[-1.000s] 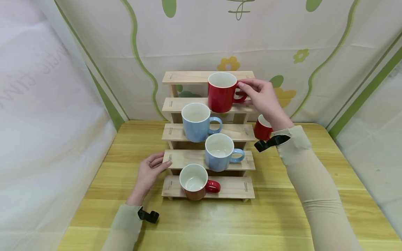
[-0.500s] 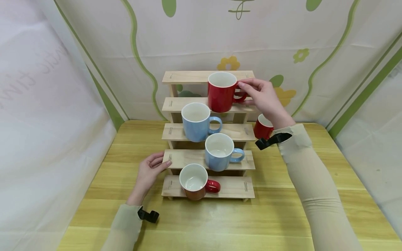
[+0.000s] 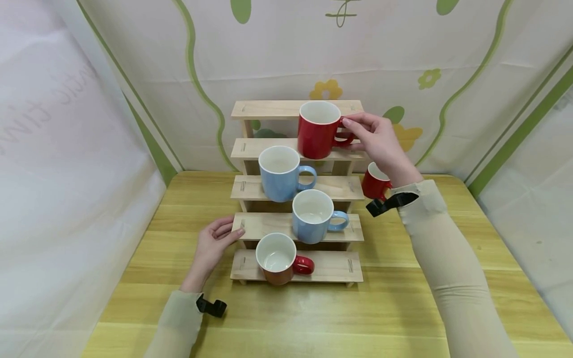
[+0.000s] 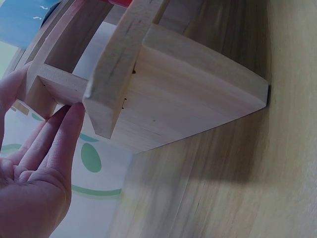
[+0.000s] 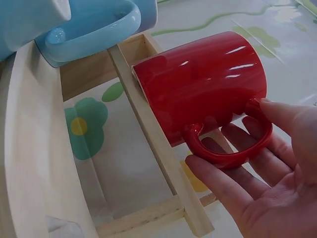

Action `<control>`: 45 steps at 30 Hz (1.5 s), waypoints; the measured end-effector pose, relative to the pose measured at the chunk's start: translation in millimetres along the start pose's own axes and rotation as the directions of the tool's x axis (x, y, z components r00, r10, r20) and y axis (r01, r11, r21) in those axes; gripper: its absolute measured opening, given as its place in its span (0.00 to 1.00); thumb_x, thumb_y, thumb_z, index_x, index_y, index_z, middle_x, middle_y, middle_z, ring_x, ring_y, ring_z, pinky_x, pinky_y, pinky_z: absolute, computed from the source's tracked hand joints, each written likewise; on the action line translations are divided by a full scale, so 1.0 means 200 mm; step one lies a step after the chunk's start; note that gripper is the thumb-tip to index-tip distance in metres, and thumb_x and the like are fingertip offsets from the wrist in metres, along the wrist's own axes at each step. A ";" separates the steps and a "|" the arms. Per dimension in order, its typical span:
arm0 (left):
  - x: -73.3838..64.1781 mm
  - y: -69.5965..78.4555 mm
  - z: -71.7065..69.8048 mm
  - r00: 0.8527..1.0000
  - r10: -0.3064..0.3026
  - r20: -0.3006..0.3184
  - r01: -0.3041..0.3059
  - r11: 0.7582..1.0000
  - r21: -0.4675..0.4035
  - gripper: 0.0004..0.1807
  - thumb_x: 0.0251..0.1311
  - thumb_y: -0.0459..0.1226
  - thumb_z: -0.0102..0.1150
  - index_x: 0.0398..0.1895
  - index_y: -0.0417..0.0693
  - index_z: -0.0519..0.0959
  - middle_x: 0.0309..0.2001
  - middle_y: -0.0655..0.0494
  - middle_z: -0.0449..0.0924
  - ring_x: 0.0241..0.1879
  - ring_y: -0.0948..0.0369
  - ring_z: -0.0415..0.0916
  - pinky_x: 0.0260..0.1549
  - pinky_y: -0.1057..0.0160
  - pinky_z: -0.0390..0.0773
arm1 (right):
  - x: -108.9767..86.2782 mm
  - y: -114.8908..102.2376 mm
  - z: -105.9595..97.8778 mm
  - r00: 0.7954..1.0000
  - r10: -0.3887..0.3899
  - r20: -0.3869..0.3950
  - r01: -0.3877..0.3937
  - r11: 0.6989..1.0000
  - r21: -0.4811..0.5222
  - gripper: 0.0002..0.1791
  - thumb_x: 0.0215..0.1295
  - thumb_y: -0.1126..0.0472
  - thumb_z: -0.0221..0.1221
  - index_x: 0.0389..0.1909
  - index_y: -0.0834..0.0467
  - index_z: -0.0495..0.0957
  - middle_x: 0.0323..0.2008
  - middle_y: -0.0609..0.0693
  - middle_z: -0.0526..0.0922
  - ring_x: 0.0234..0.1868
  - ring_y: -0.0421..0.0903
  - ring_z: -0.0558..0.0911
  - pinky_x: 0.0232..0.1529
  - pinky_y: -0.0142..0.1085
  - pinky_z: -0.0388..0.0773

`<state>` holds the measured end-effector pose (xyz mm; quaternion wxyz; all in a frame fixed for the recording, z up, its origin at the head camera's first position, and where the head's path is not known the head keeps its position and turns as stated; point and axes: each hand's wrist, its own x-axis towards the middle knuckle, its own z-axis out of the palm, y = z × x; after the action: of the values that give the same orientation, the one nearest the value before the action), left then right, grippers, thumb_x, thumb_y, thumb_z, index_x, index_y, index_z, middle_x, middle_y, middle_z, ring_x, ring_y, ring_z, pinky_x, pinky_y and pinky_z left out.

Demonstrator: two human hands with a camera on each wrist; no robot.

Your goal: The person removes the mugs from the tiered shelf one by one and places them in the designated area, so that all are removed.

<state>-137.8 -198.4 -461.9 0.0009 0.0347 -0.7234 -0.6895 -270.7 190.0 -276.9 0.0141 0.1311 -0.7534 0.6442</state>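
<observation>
In the head view, a stepped wooden shelf stands on the table. My right hand pinches the handle of a red mug at the second board from the top; the right wrist view shows thumb and fingers at that handle. My left hand holds the left end of the second board from the bottom, thumb on top and fingers underneath. One light blue mug is on the middle board, another light blue mug on the board below. On the lowest board sits a mug with a red handle.
Behind the right wrist, a further red mug stands on the wooden table, right of the shelf. A white cloth with green lines and flowers hangs close behind the shelf. More white cloth lines the left side.
The red mug in my right hand has shifted slightly to the right, its rim a little higher in view, and the right hand moved with it. My left hand has stayed in place.
</observation>
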 end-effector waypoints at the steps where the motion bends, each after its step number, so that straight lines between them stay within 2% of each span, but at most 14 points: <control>1: 0.00 0.00 0.00 1.000 0.000 0.001 0.000 1.000 0.000 0.27 0.62 0.34 0.72 0.62 0.33 0.76 0.55 0.38 0.81 0.49 0.61 0.83 0.48 0.64 0.83 | 0.00 0.00 0.00 1.000 -0.008 -0.005 0.008 1.000 0.002 0.20 0.72 0.50 0.63 0.58 0.56 0.82 0.54 0.55 0.83 0.55 0.52 0.82 0.46 0.38 0.85; 11: 0.00 0.00 0.00 1.000 -0.002 0.001 0.002 1.000 0.002 0.27 0.62 0.34 0.72 0.62 0.34 0.76 0.55 0.38 0.81 0.49 0.62 0.83 0.49 0.64 0.83 | -0.03 0.03 0.00 0.998 -0.034 -0.046 0.039 0.993 0.111 0.20 0.69 0.53 0.65 0.56 0.60 0.83 0.53 0.56 0.85 0.53 0.52 0.84 0.47 0.38 0.85; 20: 0.01 -0.01 0.00 1.000 -0.001 -0.002 0.002 1.000 0.018 0.27 0.62 0.35 0.73 0.62 0.35 0.76 0.56 0.38 0.81 0.49 0.62 0.83 0.49 0.65 0.82 | -0.07 0.04 -0.01 0.990 -0.040 -0.136 0.053 0.994 0.096 0.18 0.69 0.52 0.66 0.52 0.59 0.85 0.51 0.57 0.86 0.51 0.50 0.85 0.45 0.35 0.85; 28: 0.01 -0.01 0.00 1.000 -0.002 -0.006 0.002 1.000 0.015 0.28 0.62 0.35 0.73 0.63 0.35 0.76 0.56 0.38 0.81 0.49 0.62 0.83 0.49 0.65 0.83 | -0.13 0.05 -0.10 0.982 -0.063 -0.176 0.088 0.987 0.138 0.19 0.68 0.55 0.67 0.53 0.63 0.83 0.51 0.59 0.85 0.52 0.55 0.84 0.44 0.39 0.85; 34: 0.01 -0.01 0.00 1.000 -0.005 -0.003 0.005 1.000 0.005 0.28 0.62 0.36 0.73 0.63 0.35 0.76 0.56 0.38 0.81 0.50 0.63 0.83 0.49 0.65 0.83 | -0.18 0.06 -0.18 0.977 -0.060 -0.204 0.100 0.977 0.188 0.19 0.68 0.56 0.67 0.51 0.65 0.83 0.51 0.63 0.83 0.48 0.51 0.86 0.42 0.40 0.85; 45: 0.01 -0.01 -0.01 1.000 -0.016 -0.004 0.016 1.000 0.008 0.28 0.62 0.36 0.73 0.63 0.36 0.76 0.57 0.38 0.80 0.50 0.62 0.83 0.49 0.64 0.83 | -0.28 0.07 -0.33 0.963 -0.021 -0.270 0.089 0.966 0.244 0.21 0.64 0.56 0.70 0.51 0.66 0.83 0.49 0.58 0.85 0.46 0.49 0.87 0.40 0.39 0.85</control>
<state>-138.7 -199.8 -463.1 -0.0032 0.0417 -0.7259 -0.6866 -228.8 265.5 -289.2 0.1159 0.0655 -0.6519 0.7466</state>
